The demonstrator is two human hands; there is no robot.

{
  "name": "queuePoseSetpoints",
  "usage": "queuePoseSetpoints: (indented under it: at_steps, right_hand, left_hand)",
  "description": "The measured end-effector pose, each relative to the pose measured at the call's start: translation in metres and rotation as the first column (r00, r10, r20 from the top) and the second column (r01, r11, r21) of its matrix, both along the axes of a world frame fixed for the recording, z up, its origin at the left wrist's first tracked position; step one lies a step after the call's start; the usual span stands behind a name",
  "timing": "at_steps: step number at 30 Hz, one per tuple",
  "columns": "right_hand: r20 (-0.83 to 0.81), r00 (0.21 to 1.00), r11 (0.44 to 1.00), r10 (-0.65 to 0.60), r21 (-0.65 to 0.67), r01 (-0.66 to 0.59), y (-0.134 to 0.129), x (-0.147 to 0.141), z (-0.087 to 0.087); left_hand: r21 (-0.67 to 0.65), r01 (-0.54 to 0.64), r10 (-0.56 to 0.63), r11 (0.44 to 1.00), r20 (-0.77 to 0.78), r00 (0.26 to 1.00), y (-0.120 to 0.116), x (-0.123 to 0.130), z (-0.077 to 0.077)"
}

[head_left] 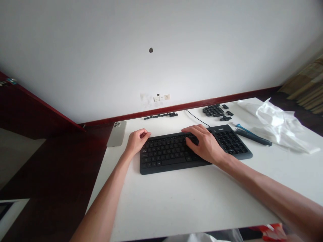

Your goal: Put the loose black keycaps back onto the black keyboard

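The black keyboard (168, 151) lies flat in the middle of the white surface (171, 201), its cable (199, 120) leading off the far side. The left hand (136, 140) is at its far left corner, fingers curled in and thumb near the index finger — a narrow grip, though I cannot tell whether anything is pinched in it. The right hand (205, 141) lies over the keys right of the middle, thumb and fingers parted, with nothing seen in its grip.

The number pad (230, 141) at the right end shows bare sockets; loose keycaps (213, 110) sit in a cluster beyond it, with a row of small keycaps (160, 115) farther left.

The keyboard should be light and fairly stiff, its plastic smooth; the plain near rim or the two ends would make the safest hold. The bare sockets are probably its delicate part, best not pressed. The loose keycaps look hard and very light — easily knocked astray, and best pinched by their sides.
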State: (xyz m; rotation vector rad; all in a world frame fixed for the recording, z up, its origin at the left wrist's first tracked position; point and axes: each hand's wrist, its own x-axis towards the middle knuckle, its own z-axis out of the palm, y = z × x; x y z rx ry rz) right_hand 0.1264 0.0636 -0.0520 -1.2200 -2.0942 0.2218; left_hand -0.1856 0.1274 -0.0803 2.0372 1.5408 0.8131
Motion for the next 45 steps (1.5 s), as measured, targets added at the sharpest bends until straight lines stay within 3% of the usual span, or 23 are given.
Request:
queuePoseSetpoints:
  at_steps: [5, 22, 27, 32, 37, 41, 45]
  right_hand:
    - [0.048, 0.992, 0.989, 0.118, -0.091, -0.114, -0.002, -0.005, -0.002]
    - [0.132, 0.986, 0.994, 0.104, -0.053, -0.098, -0.008, -0.018, -0.009]
    - [0.141, 0.984, 0.994, 0.111, -0.04, -0.107, -0.007, -0.021, -0.014]
    - [0.149, 0.982, 0.993, 0.113, -0.036, -0.109, -0.008, -0.02, -0.014]
    - [0.127, 0.981, 0.989, 0.147, -0.052, -0.141, -0.008, -0.012, -0.014]
    - [0.101, 0.974, 0.979, 0.202, -0.05, -0.198, -0.003, 0.005, -0.005]
    - [0.074, 0.982, 0.985, 0.173, -0.025, -0.171, 0.004, 0.018, 0.005]
  left_hand:
    - [0.01, 0.002, -0.002, 1.0, -0.008, 1.0, 0.001, 0.0, 0.0]
    - [0.018, 0.016, -0.016, 1.0, -0.011, 1.0, 0.001, 0.0, -0.001]
    - [0.108, -0.007, 0.009, 0.994, -0.011, 1.0, -0.004, 0.002, 0.005]
    - [0.233, 0.01, 0.025, 0.972, -0.145, 0.989, -0.013, 0.014, 0.017]
    - [0.223, 0.15, -0.065, 0.963, -0.347, 0.935, -0.038, 0.044, 0.036]
    - [0.171, 0.206, -0.132, 0.963, -0.365, 0.921, -0.082, 0.063, 0.041]
    - [0.252, 0.098, 0.021, 0.963, -0.43, 0.903, -0.128, 0.063, 0.025]
